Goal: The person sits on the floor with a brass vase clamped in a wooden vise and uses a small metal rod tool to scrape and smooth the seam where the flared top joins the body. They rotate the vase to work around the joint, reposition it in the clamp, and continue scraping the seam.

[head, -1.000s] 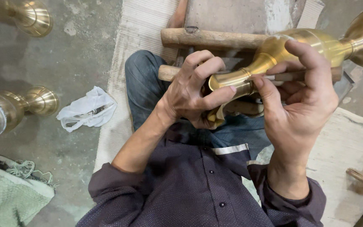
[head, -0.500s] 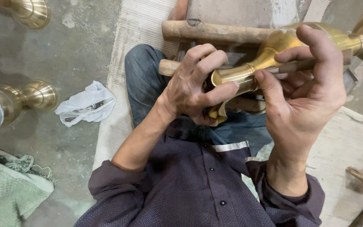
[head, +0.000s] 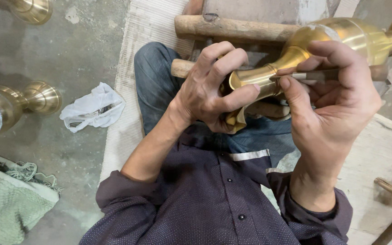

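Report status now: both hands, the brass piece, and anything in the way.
Left hand gripping brass piece at its narrow end. Right hand pressing thin metal tool against it. Piece rests across wooden bars. Nothing blocking.

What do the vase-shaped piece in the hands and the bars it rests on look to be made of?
Vase-shaped piece: likely brass, golden with a smooth satin shine. Bars: rough, unfinished wood, dull brown with a knot. Left hand and right hand both grip the piece.
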